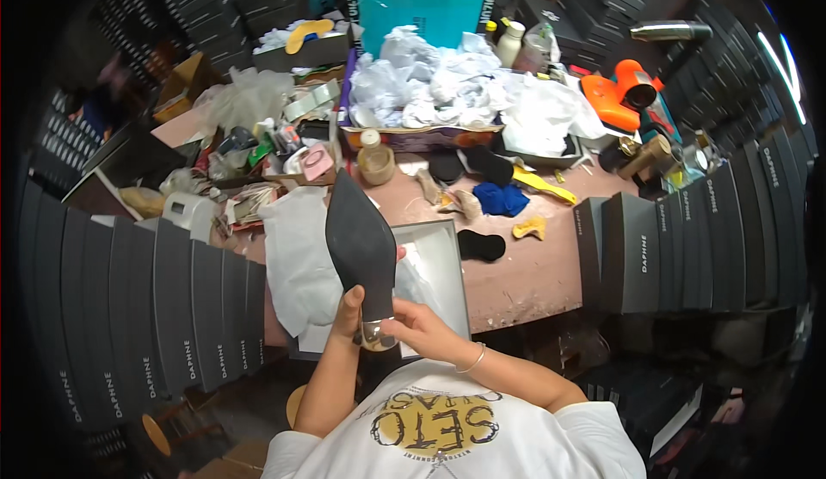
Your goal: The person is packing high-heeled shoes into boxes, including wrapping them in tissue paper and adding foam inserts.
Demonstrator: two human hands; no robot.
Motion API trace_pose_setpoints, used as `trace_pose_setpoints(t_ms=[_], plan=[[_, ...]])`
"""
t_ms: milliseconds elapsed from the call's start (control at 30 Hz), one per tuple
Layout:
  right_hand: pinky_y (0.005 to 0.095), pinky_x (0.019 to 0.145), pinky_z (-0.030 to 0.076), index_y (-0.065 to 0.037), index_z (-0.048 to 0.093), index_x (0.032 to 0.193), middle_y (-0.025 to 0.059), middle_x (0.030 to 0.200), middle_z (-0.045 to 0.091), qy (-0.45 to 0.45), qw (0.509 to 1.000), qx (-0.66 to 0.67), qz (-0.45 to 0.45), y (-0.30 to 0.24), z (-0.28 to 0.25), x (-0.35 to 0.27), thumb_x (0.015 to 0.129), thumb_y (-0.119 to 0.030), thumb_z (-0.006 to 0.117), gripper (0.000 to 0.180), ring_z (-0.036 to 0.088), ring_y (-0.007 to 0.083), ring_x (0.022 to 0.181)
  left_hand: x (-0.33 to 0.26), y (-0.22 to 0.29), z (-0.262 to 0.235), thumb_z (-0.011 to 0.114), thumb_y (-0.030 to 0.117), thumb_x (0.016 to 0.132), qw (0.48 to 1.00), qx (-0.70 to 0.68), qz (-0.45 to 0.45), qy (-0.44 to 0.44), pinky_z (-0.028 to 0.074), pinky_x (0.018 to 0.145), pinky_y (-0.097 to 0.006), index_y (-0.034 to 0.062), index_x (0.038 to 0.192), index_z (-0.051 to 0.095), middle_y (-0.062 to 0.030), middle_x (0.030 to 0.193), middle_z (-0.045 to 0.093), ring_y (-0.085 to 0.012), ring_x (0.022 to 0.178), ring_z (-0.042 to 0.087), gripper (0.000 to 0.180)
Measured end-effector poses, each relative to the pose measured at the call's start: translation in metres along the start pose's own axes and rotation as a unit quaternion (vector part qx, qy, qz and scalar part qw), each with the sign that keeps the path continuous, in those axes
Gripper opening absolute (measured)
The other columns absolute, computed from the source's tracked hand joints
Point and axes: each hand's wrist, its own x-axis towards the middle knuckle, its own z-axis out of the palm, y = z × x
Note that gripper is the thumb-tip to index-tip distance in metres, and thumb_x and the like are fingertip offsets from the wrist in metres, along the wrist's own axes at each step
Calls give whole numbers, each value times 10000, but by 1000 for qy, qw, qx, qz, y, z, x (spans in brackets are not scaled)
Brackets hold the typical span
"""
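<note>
A pointed shoe point(360, 238) is held up over the near edge of the table, its dark grey sole toward me and its toe pointing away. My left hand point(348, 314) is closed around its side, thumb on the sole, with most of the fingers hidden behind it. At the heel end, which looks clear or shiny, my right hand point(422, 329) grips with thumb and fingers. Beneath the shoe lies an open shoebox point(458, 294) with pale paper inside. White tissue paper point(297, 259) spreads beside it on the left.
Grey shoeboxes point(129, 298) stand in rows at left, and more shoeboxes point(641, 255) at right. A bin of crumpled tissue point(430, 79), a glue jar point(375, 159), an orange tool point(615, 96), a blue cloth point(501, 199) and a black insole point(481, 245) sit on the pink table point(533, 281).
</note>
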Motion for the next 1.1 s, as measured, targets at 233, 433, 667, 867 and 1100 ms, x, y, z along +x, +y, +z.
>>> trace_pose_setpoints(t_ms=[233, 433, 667, 867, 1100], plan=[[296, 583, 492, -15, 607, 1046, 113, 828, 620, 68, 879, -462, -91, -11, -17, -20, 860, -241, 664, 299, 583, 188, 594, -40, -10, 10, 739, 353, 807, 990, 83, -41, 103, 391, 984, -327, -4, 1343, 357, -104, 1237, 491, -190, 1121, 510, 749], [378, 661, 502, -19, 635, 1099, 163, 846, 632, 89, 906, -404, -91, -2, -75, -43, 870, -186, 630, 283, 624, 325, 710, -50, -44, 8, 766, 295, 782, 982, -37, -69, 175, 574, 623, -357, 117, 1166, 461, -162, 1008, 624, -254, 903, 641, 522], [440, 898, 423, -58, 602, 1050, 184, 1122, 561, 279, 698, -656, -67, 16, -297, -65, 753, -71, 683, 308, 556, 339, 1003, -30, -58, 45, 794, 366, 733, 981, -48, -103, 158, 568, 627, -390, 102, 1128, 461, -208, 1102, 587, -293, 1003, 609, 580], [493, 982, 344, -61, 582, 976, 167, 1045, 582, 169, 618, -767, -14, 35, -353, -41, 752, -101, 673, 246, 541, 351, 1029, -33, -77, 81, 811, 302, 724, 976, -75, -119, 164, 546, 529, -342, 99, 1210, 387, -122, 1007, 574, -315, 1175, 522, 676], [373, 673, 519, -71, 513, 1015, 64, 902, 577, 247, 958, 125, 79, 23, -271, -30, 910, -182, 557, 159, 588, 211, 709, -37, -78, 64, 676, 465, 816, 953, -87, -92, 274, 541, 607, -402, 23, 1100, 467, -149, 953, 600, -245, 825, 619, 566]])
